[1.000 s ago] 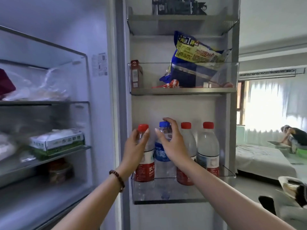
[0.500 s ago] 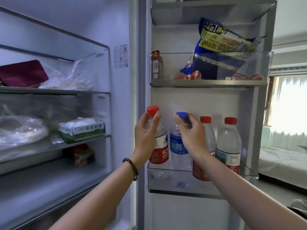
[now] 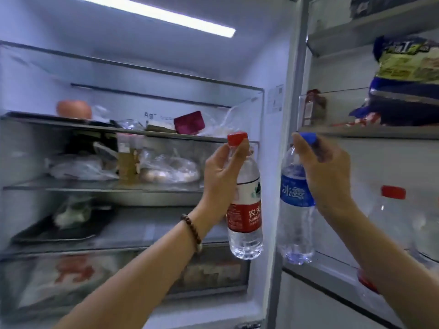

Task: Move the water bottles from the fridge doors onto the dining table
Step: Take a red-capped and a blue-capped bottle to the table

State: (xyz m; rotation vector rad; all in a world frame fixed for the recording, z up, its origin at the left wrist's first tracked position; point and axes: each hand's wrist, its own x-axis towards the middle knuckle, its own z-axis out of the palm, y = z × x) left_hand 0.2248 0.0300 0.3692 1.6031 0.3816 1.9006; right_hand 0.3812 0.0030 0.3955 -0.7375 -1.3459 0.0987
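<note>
My left hand (image 3: 222, 179) grips the neck of a red-capped, red-labelled water bottle (image 3: 245, 219), held upright in the air in front of the fridge's inner wall. My right hand (image 3: 325, 176) holds a blue-capped, blue-labelled water bottle (image 3: 294, 210) by its neck, lifted just above the lower door shelf (image 3: 332, 279). Another red-capped bottle (image 3: 392, 210) still stands in that door shelf at the right, partly behind my right forearm.
The open fridge fills the view, its glass shelves (image 3: 118, 131) loaded with bags and food. The upper door shelf (image 3: 370, 132) above my right hand holds a blue-and-yellow snack bag (image 3: 406, 74) and a small brown carton (image 3: 313, 108).
Both hands have lifted their bottles up and out of the lower door shelf and drawn them leftward. The view has swung left toward the fridge interior.
</note>
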